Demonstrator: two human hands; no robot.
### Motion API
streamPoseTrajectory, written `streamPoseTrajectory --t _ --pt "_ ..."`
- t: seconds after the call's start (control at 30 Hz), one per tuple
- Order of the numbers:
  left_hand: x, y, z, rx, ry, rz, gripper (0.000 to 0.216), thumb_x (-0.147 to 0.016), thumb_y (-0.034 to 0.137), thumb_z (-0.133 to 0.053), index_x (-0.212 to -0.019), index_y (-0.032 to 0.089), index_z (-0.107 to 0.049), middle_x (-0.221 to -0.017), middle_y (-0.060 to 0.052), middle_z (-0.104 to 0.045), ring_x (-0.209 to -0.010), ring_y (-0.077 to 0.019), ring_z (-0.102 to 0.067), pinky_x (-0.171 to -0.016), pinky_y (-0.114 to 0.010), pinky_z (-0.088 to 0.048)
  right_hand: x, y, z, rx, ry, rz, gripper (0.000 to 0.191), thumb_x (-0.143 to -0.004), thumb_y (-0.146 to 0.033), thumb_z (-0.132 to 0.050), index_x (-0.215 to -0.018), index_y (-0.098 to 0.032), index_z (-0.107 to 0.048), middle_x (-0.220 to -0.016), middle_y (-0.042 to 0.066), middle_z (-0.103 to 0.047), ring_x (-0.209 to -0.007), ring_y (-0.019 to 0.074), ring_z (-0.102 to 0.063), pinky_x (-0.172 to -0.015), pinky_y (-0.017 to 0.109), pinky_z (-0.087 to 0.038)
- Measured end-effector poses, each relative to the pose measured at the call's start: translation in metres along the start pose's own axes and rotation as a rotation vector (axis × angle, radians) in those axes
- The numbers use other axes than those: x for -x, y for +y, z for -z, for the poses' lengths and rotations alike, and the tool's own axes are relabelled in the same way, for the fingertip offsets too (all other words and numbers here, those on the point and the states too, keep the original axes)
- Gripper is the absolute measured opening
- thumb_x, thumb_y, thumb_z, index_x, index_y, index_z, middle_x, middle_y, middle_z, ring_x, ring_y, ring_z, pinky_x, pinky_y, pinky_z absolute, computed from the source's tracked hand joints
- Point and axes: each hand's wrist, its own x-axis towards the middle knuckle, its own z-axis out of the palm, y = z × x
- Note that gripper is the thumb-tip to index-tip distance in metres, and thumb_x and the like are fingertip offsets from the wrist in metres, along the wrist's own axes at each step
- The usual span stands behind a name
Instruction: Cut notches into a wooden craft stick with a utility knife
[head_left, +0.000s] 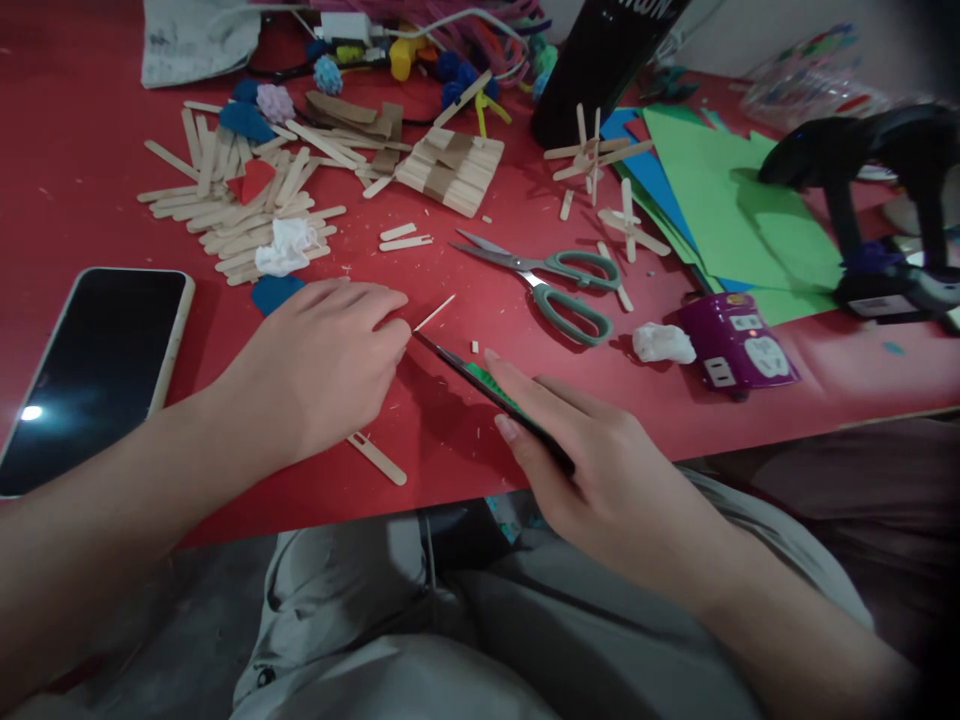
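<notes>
My left hand (319,365) rests on the red table, its fingers pinched on a thin wooden sliver (435,313) that pokes out to the right. My right hand (592,470) grips a green-handled utility knife (480,385), whose dark blade tip touches the table right at my left fingertips, against the sliver. A slotted craft stick (377,457) lies under my left wrist near the table's front edge. Small wood chips lie scattered around the blade.
A phone (94,375) lies at the left. Green scissors (559,283), a heap of craft sticks (232,205), a stick panel (450,168), stick crosses (592,155), coloured paper (720,215), a purple power strip (739,352) and a black glue gun (862,165) crowd the table.
</notes>
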Motion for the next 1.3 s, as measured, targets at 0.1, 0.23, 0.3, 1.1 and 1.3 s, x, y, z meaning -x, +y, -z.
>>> streamPoseTrajectory --t 0.1,0.23,0.3,1.1,1.3 --pt "-0.0004 0.0009 0.0004 -0.008 -0.01 0.005 0.041 -0.103 0.009 -0.045 -0.112 0.016 -0.085 -0.142 -0.02 -0.08 -0.129 -0.0388 -0.079 -0.114 -0.057 -0.064 0.0002 -0.0001 -0.0013 0.0 0.001 0.0 0.054 -0.112 -0.016 -0.049 -0.165 -0.007 -0.058 -0.101 0.01 -0.076 -0.076 0.0199 -0.069 -0.069 0.032 -0.058" --pt "0.0 0.0005 0.0 0.006 0.005 0.003 0.041 -0.102 0.008 -0.046 -0.111 0.015 -0.086 -0.141 -0.02 -0.08 -0.129 -0.0391 -0.079 -0.115 -0.057 -0.064 0.0011 0.0005 -0.0014 0.006 0.01 0.009 0.055 -0.111 -0.015 -0.049 -0.165 -0.006 -0.058 -0.099 0.009 -0.076 -0.073 0.0199 -0.067 -0.066 0.032 -0.056" --pt "0.0003 -0.0001 -0.0002 0.014 0.019 -0.005 0.041 -0.103 0.008 -0.046 -0.111 0.013 -0.086 -0.141 -0.022 -0.08 -0.13 -0.0402 -0.079 -0.115 -0.058 -0.064 0.0016 0.0005 -0.0009 0.006 0.008 0.004 0.055 -0.111 -0.015 -0.049 -0.165 -0.007 -0.058 -0.098 0.009 -0.075 -0.073 0.0194 -0.066 -0.065 0.031 -0.056" --pt "0.0016 0.0011 -0.0029 0.025 0.007 0.016 0.037 -0.103 0.01 -0.05 -0.11 0.016 -0.086 -0.143 -0.019 -0.08 -0.13 -0.0395 -0.078 -0.115 -0.059 -0.063 -0.0003 0.0003 0.0026 -0.003 0.037 0.021 0.045 -0.112 -0.016 -0.05 -0.153 -0.014 -0.066 -0.1 0.009 -0.078 -0.082 0.0229 -0.075 -0.074 0.035 -0.063" --pt "0.0024 0.0019 -0.0037 -0.014 0.02 0.008 0.039 -0.104 0.011 -0.048 -0.112 0.021 -0.085 -0.146 -0.014 -0.079 -0.128 -0.0358 -0.078 -0.115 -0.056 -0.064 -0.0002 0.0022 0.0013 0.008 0.019 0.012 0.045 -0.112 -0.016 -0.05 -0.153 -0.014 -0.067 -0.101 0.01 -0.078 -0.083 0.0232 -0.075 -0.075 0.035 -0.063"
